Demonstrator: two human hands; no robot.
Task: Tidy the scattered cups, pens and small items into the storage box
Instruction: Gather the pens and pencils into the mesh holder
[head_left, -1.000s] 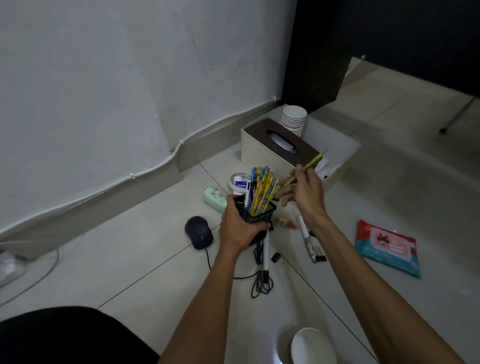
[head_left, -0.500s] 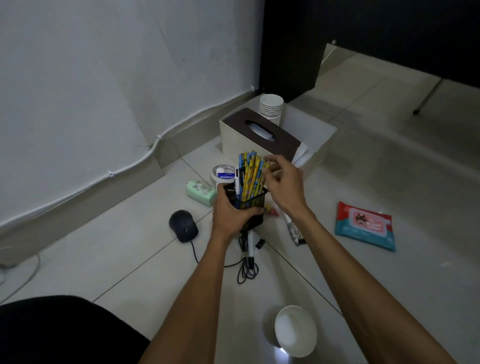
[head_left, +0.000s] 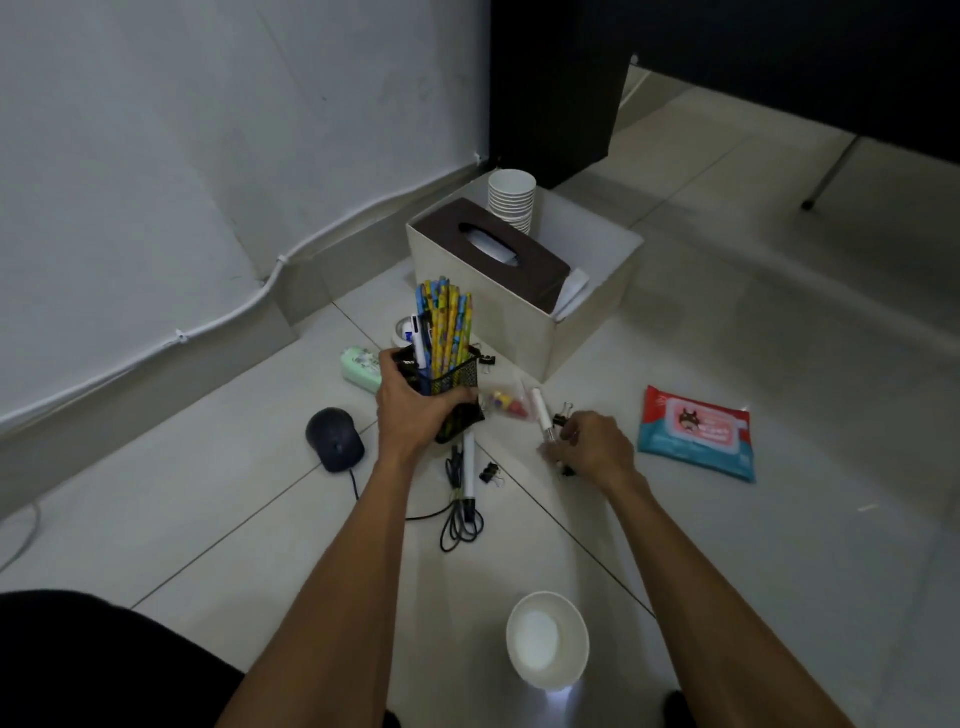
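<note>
left hand (head_left: 415, 415), fingers wrapped round a black mesh pen holder (head_left: 460, 376) of pencils, right hand (head_left: 592, 449), fingers pinching a white marker pen (head_left: 540, 410) on the floor near the beige storage box (head_left: 592, 312); a firmer mid-barrel grip should lift it cleanly.

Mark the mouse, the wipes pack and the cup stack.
mouse (head_left: 335, 439), head view, top of shell.
wipes pack (head_left: 696, 440), head view, printed face.
cup stack (head_left: 511, 212), head view, upper side wall.
</note>
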